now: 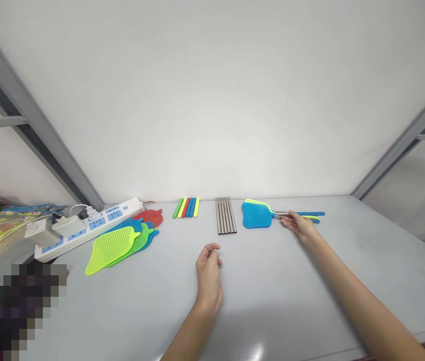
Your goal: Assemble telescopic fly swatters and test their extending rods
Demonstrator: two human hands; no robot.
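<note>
At the right, my right hand (299,225) is closed around the metal shaft of a blue fly swatter (257,214). This swatter lies over a yellow-green fly swatter (252,201), whose head shows only at its edge. Blue and yellow handle ends (312,215) stick out to the right of my fingers. How many shafts are in the grip is hidden. My left hand (209,276) is above the table in the middle, its fingers curled in and nothing visible in them. Closest to it are several metal tubes (226,215), laid side by side.
Several coloured handle pieces (186,207) lie in a row left of the tubes. Loose swatter heads in yellow-green (112,248), green, blue and red (152,217) overlap beside a white power strip (88,228) with plugs in it. Plastic-wrapped goods (1,220) sit far left. A pale wall (220,100) backs the table.
</note>
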